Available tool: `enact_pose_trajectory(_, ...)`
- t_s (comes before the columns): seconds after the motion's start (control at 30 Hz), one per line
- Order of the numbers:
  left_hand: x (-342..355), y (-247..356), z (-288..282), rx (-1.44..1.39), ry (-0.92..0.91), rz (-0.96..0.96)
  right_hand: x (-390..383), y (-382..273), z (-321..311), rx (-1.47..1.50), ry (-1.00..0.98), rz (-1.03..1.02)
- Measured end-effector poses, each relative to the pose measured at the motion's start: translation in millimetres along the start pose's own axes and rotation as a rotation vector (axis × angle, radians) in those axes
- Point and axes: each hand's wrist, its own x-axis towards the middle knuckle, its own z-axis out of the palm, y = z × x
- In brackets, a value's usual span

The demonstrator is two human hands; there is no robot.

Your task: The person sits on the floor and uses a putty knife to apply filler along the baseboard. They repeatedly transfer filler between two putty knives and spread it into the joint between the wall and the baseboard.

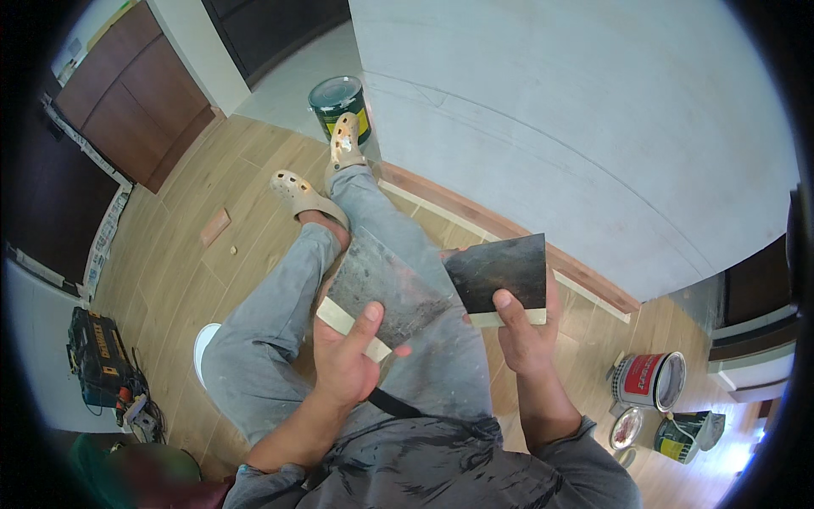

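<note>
Right of hands point(346, 365) holding scrapers point(390, 284): red-labelled pail point(643, 379), contents unclear.

The light-brown wood-plank floor point(174, 280) meets a grey floor section point(292, 81) near the top. Upper right: pale wall point(560, 110), reddish-brown baseboard point(587, 273) along its foot. Upper left: brown wood panel point(140, 89). Bright light glares at lower right.

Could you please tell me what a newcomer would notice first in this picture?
Probably the grey putty spreader in the left hand and the black putty spreader in the right hand, mid-picture. Next come the beige clogs farther up, near a green bucket.
</note>
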Motion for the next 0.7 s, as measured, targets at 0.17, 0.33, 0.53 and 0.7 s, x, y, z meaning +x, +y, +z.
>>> enact_pose_trajectory(0.17,4.9,-1.4,4.3,0.088,0.001,0.002,-1.9,-2.0,3.6,-0.098,-0.161,0.072)
enact_pose_trajectory(0.33,1.8,4.3,2.0,0.182,-0.023,-0.005,4.2,0.9,-7.0,-0.513,-0.627,0.263)
enact_pose_trajectory(0.53,-2.1,1.3,-15.9,0.287,0.014,0.186,1.9,6.6,-25.8,0.032,0.045,0.377)
enact_pose_trajectory(0.7,1.9,-10.6,-33.2,0.737,-0.316,0.675,-1.4,7.0,-27.4,0.244,-0.131,0.428)
